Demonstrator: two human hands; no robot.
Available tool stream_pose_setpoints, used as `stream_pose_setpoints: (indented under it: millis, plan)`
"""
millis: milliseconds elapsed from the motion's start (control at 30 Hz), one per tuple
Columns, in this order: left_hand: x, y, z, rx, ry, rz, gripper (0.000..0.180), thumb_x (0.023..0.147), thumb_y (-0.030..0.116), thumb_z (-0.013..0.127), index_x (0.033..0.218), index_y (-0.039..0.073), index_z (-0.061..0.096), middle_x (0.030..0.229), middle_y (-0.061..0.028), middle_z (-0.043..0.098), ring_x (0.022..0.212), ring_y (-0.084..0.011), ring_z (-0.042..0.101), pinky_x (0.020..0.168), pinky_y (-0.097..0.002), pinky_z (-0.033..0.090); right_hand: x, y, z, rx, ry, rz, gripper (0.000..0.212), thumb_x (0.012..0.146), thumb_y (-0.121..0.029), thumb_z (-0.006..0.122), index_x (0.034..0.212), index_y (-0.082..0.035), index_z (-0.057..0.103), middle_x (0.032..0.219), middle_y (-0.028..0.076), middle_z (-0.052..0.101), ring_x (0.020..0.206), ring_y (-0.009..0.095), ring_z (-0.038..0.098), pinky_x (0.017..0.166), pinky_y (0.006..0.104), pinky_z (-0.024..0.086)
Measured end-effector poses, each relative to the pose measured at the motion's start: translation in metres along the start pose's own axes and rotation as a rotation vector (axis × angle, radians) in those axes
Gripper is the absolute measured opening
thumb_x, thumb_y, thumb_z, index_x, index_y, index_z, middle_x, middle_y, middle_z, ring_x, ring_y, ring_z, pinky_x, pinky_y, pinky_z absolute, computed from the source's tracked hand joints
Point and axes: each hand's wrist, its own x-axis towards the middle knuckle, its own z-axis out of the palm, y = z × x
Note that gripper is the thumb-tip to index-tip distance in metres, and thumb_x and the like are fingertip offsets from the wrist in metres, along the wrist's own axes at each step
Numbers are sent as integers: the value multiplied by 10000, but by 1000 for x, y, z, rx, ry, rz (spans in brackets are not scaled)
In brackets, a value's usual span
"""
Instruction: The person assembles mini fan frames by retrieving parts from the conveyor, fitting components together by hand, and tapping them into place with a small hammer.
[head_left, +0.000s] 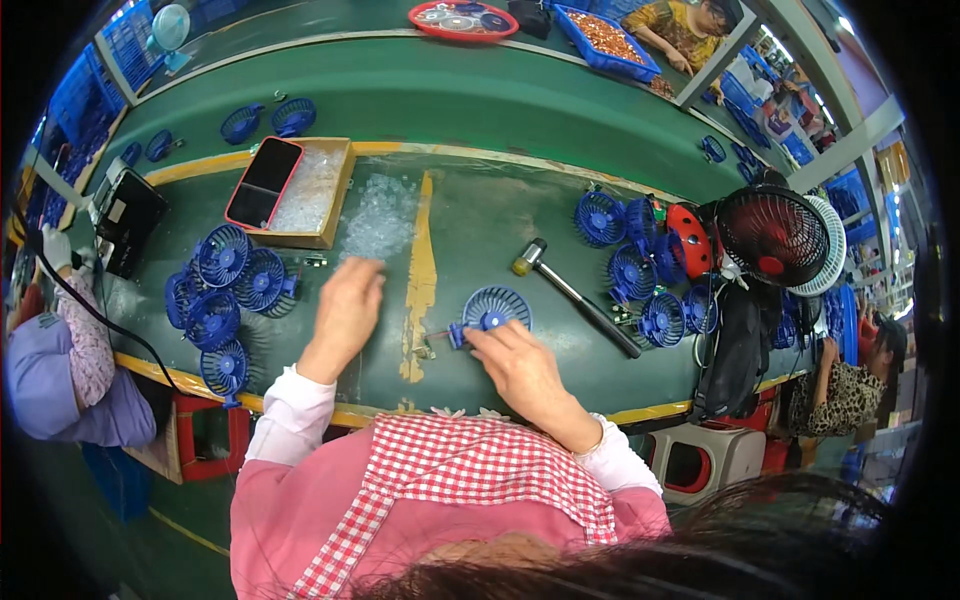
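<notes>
My right hand (522,372) grips a small blue fan housing (498,304) by its short neck. The round cage rests on the green bench, and thin wires with a tiny part stick out to its left. My left hand (345,315) hovers just below a heap of small clear plastic pieces (378,218). Its fingers are bunched together, and whatever they may hold is hidden. To the right of the fan housing lies a hammer (580,298) with a black handle and a yellowish face.
Blue fan housings cluster at left (222,255) and right (632,272). A cardboard box (330,215) holds clear pieces and a red-edged phone (264,183). A black desk fan (770,235) stands at right. Beyond runs a green belt (420,110). A co-worker's sleeve (88,335) is at left.
</notes>
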Motion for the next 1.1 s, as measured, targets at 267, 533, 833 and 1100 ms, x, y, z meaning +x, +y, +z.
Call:
stream_pose_setpoints:
  millis: [267,533,833,1100]
  plan:
    - [-18,29,0,-316,-178,39,261,733,105,738,948,-5,640,872,-130,629,792,-246,619,705,-319,489,10,3,12,-79,91,-182,339,736,33,608,1070,-23,603,787,97,604,753,263,572,655,368,474]
    - [-22,47,14,-483,-466,-305,340,749,101,735,1014,-27,565,728,-95,630,618,-168,598,559,-296,466,24,-1,17,132,93,28,248,784,-97,676,1011,-8,629,865,150,653,792,314,630,672,368,501]
    - [-25,51,14,-244,-348,-186,282,751,82,711,997,-18,615,647,-143,611,541,-232,590,518,-335,457,42,10,24,474,142,399,162,838,-76,593,963,10,650,679,172,642,524,213,620,479,329,476]
    - [-10,60,8,27,-315,116,128,769,104,644,711,5,586,638,-180,592,597,-371,586,540,-451,453,38,22,27,752,47,520,187,864,-90,574,1011,7,638,757,73,661,551,96,572,412,254,483]
